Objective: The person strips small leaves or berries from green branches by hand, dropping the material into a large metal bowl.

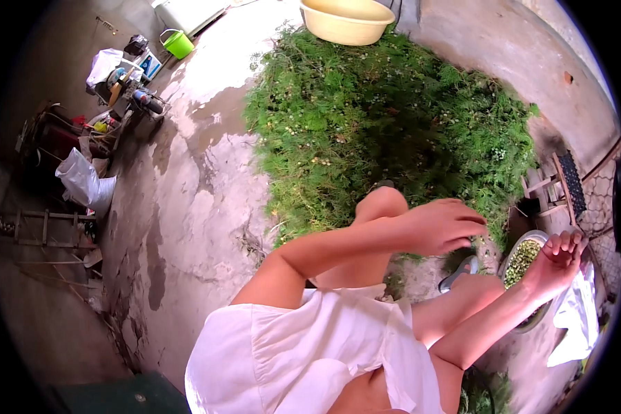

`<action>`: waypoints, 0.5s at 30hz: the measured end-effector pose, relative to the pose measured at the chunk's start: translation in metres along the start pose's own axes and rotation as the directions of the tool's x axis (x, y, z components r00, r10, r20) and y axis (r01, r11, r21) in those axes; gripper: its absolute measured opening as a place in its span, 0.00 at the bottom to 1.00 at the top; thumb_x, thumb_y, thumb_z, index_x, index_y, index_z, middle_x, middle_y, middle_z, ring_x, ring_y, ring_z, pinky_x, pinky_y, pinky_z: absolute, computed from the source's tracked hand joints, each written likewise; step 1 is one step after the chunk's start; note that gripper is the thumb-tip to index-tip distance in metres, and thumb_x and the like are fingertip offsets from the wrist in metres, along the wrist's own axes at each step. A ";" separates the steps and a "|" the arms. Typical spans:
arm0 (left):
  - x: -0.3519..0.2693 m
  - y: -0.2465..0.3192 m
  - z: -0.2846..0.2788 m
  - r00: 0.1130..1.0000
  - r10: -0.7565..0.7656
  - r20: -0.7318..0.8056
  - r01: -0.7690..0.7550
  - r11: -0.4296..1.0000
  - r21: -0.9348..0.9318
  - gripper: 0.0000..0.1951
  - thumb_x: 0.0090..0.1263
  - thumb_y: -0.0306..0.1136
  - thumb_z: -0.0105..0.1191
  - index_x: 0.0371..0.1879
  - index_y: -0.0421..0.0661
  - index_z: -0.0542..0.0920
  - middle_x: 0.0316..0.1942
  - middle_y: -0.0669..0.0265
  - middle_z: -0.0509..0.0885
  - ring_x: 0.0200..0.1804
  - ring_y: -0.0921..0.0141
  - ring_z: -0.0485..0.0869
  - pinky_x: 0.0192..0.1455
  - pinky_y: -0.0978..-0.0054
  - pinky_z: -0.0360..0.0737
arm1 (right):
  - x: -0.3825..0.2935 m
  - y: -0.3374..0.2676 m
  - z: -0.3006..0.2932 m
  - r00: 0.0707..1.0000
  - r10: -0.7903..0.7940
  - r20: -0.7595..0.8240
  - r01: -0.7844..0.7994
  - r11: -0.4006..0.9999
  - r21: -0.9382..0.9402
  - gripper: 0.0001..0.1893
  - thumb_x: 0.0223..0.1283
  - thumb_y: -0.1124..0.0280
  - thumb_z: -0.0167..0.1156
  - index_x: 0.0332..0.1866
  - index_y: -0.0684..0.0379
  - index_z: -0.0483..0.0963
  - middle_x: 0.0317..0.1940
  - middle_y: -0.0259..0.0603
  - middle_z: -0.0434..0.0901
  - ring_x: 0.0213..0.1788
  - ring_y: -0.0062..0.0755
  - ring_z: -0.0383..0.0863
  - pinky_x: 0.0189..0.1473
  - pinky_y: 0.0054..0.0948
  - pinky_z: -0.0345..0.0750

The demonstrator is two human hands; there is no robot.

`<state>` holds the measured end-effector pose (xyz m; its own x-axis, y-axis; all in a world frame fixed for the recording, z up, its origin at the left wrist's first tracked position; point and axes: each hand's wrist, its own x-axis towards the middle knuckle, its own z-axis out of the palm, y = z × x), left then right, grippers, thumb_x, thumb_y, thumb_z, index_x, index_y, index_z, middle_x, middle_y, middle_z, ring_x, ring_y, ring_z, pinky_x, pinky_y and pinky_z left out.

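Observation:
My left hand [442,226] reaches across my knees, palm down, its fingers slightly bent and apart, with nothing seen in it. Off to the right, my right hand [556,261] is raised palm up beside an oval basin [537,235] of small green cones or berries [520,261]; its fingers are curled, and nothing shows in them. A large heap of cut green conifer branches [310,114], bearing small pale cones, lies on the ground beyond my knees.
A yellow plastic basin [346,23] stands at the heap's far edge. At the right are a small wooden stool [564,191] and a white plastic bag [574,321]. A parked motorbike [147,101], a green bucket [178,45], a white sack [85,181] and a wooden ladder [45,227] are leftward.

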<state>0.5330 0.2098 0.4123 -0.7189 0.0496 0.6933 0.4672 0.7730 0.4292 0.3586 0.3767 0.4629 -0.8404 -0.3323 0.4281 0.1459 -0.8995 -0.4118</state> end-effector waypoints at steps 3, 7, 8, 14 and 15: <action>-0.056 0.022 -0.045 0.948 -0.290 -0.129 0.296 0.955 0.025 0.14 0.54 0.23 0.52 0.41 0.42 0.75 0.45 0.58 0.76 0.46 0.63 0.76 0.43 0.71 0.76 | -0.007 -0.010 -0.001 0.999 -0.003 0.032 0.003 1.000 0.019 0.05 0.57 0.78 0.45 0.35 0.68 0.61 0.33 0.41 0.64 0.29 0.25 0.59 0.29 0.23 0.59; -0.191 0.010 -0.056 0.591 -0.730 -0.343 0.748 0.655 -0.105 0.13 0.59 0.21 0.49 0.45 0.42 0.74 0.44 0.61 0.77 0.45 0.70 0.77 0.47 0.77 0.74 | -0.020 -0.016 0.010 0.998 0.024 0.053 -0.026 0.999 0.028 0.05 0.57 0.78 0.45 0.35 0.69 0.60 0.32 0.41 0.63 0.29 0.26 0.58 0.29 0.24 0.59; -0.240 0.004 -0.048 0.392 -0.862 -0.321 0.823 0.484 -0.296 0.13 0.61 0.23 0.48 0.46 0.41 0.73 0.44 0.63 0.78 0.45 0.73 0.77 0.47 0.79 0.73 | -0.023 -0.015 0.015 0.996 0.046 0.075 -0.051 0.997 0.063 0.05 0.56 0.79 0.45 0.34 0.68 0.60 0.32 0.41 0.62 0.29 0.26 0.57 0.29 0.24 0.59; -0.457 0.025 0.035 -0.264 -0.952 0.156 0.706 -0.301 -0.641 0.17 0.63 0.37 0.47 0.49 0.43 0.71 0.40 0.69 0.79 0.35 0.74 0.79 0.29 0.79 0.72 | -0.035 0.005 0.045 0.983 0.150 0.103 -0.149 0.989 -0.016 0.04 0.55 0.79 0.46 0.32 0.66 0.59 0.30 0.39 0.60 0.28 0.25 0.57 0.29 0.24 0.59; -0.478 0.033 0.046 -0.245 -0.964 0.101 0.727 -0.252 -0.639 0.18 0.61 0.37 0.49 0.47 0.41 0.72 0.38 0.66 0.79 0.33 0.73 0.79 0.31 0.78 0.74 | -0.036 0.009 0.052 0.983 0.156 0.096 -0.153 0.988 -0.029 0.04 0.55 0.79 0.46 0.33 0.66 0.59 0.30 0.38 0.60 0.28 0.25 0.57 0.29 0.23 0.59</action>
<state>0.8682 0.2410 0.0682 -0.3262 -0.6937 -0.6421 -0.3108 -0.5628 0.7659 0.4173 0.3655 0.4861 -0.7532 -0.4939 0.4344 0.2580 -0.8293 -0.4956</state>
